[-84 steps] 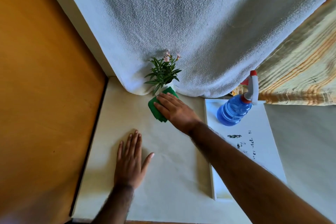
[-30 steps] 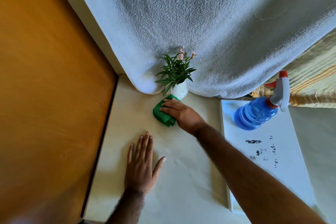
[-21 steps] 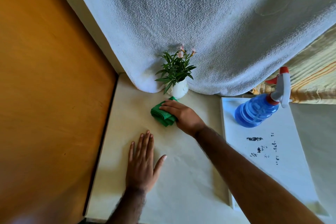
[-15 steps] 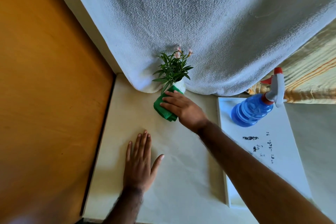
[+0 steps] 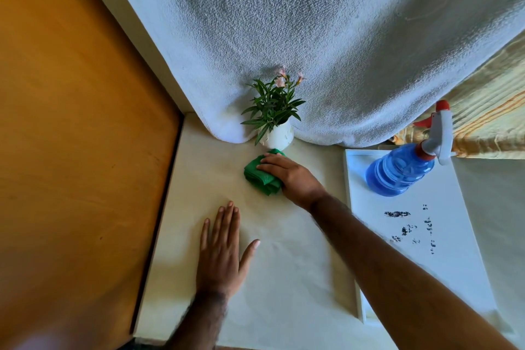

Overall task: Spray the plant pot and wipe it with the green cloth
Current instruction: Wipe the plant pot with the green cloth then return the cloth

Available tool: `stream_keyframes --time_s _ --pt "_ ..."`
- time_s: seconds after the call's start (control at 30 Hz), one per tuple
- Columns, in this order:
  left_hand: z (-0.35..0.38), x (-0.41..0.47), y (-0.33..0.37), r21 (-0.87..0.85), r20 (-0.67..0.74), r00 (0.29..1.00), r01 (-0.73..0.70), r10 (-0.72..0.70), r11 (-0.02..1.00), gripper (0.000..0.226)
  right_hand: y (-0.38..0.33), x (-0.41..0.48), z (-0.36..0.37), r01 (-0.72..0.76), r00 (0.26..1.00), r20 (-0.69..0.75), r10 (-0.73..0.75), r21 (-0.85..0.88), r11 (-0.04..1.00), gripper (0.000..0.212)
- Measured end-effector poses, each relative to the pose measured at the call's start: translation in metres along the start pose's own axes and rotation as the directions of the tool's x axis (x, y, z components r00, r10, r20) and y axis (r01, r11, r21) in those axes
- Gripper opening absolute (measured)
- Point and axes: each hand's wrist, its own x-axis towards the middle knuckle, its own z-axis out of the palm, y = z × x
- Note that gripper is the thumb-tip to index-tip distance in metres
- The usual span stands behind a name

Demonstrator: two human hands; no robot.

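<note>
A small white plant pot (image 5: 279, 137) with green leaves and pink flowers stands at the back of the cream table, against a hanging white towel. My right hand (image 5: 289, 176) grips the folded green cloth (image 5: 260, 176), which lies low on the table with its top edge at the pot's base. My left hand (image 5: 223, 253) lies flat on the table, fingers spread, holding nothing. The blue spray bottle (image 5: 403, 169) with a white and red trigger stands to the right, away from both hands.
The bottle stands on a white board (image 5: 443, 250) with dark smudges, raised above the table (image 5: 284, 278). An orange wooden panel (image 5: 76, 136) borders the table on the left. The white towel (image 5: 326, 37) hangs behind the pot; striped fabric (image 5: 491, 122) shows at the right.
Half a second ago my right hand held the cloth up against the pot's side; now it has slid down to the pot's base. My left hand has stayed flat.
</note>
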Motion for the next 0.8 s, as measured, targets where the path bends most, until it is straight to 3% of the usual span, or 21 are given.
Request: stream_keyframes --time_s 0.27,0.33,0.4,0.47,0.53,0.67,0.8 --pt "-0.001 -0.001 0.000 -0.015 0.046 0.999 0.018 -0.017 1.000 0.085 -0.019 0.019 -0.017 -0.198 0.980 0.027 0.197 0.121 0.973 0.065" --pt "-0.001 -0.001 0.000 -0.017 0.055 0.998 0.025 -0.024 1.000 0.086 -0.023 0.020 -0.026 -0.096 0.995 0.035 0.094 0.064 0.993 0.063" --pt "-0.001 0.000 -0.001 -0.017 0.052 0.998 0.026 -0.025 1.000 0.086 -0.027 0.016 -0.031 0.105 0.994 0.024 -0.104 -0.079 0.991 0.055" --pt "-0.001 0.000 -0.001 -0.016 0.046 0.999 0.024 -0.023 1.000 0.086 -0.024 0.014 -0.031 0.289 0.957 0.025 -0.291 -0.216 0.933 0.036" --pt "0.000 -0.001 -0.001 -0.017 0.044 0.999 0.019 -0.018 1.000 0.086 -0.015 0.015 -0.029 0.367 0.924 0.014 -0.381 -0.310 0.877 0.028" --pt "0.000 -0.001 -0.001 -0.011 0.031 0.999 0.017 -0.017 1.000 0.086 0.002 0.016 -0.027 0.353 0.925 0.008 -0.379 -0.385 0.853 0.023" --pt "0.000 -0.001 -0.001 -0.007 0.025 1.000 0.009 -0.009 1.000 0.085 0.003 0.011 -0.021 0.284 0.953 -0.013 -0.302 -0.303 0.910 0.025"
